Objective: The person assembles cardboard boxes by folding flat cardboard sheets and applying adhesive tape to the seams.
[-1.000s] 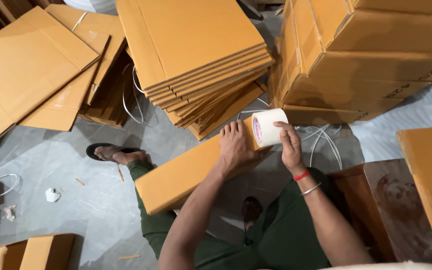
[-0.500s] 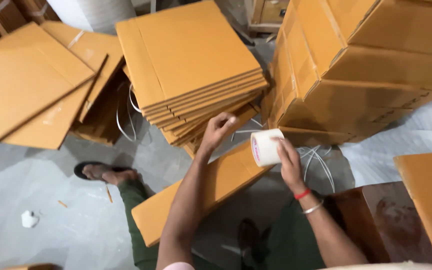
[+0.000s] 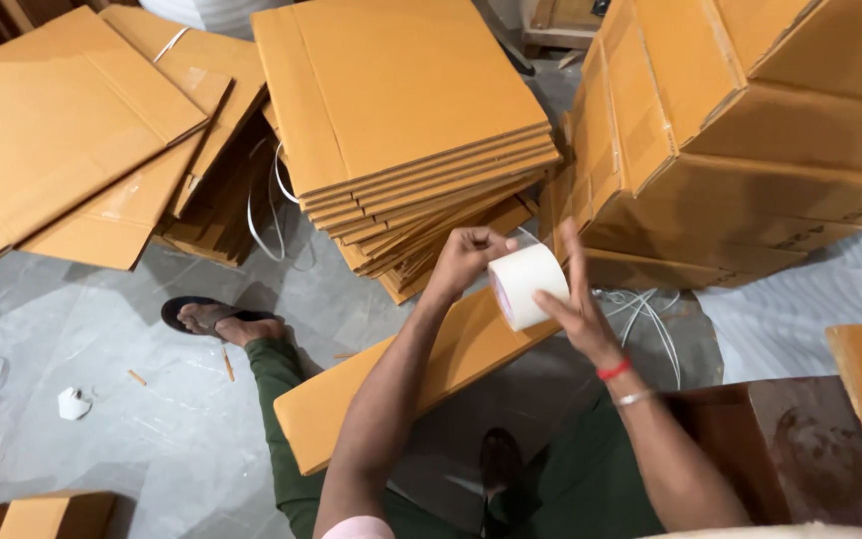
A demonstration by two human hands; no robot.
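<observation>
Above a folded cardboard box point(image 3: 421, 384) across the person's lap, the right hand point(image 3: 576, 304) grips a white tape roll point(image 3: 526, 284) while the left hand point(image 3: 466, 258), fingers curled, picks at its edge. At twelve o'clock rises a stack of flat cartons point(image 3: 401, 120); at two o'clock, bundled cartons point(image 3: 750, 130).

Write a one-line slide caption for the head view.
Right hand holds a white tape roll, left hand at its edge, above a folded cardboard box across the lap.
</observation>
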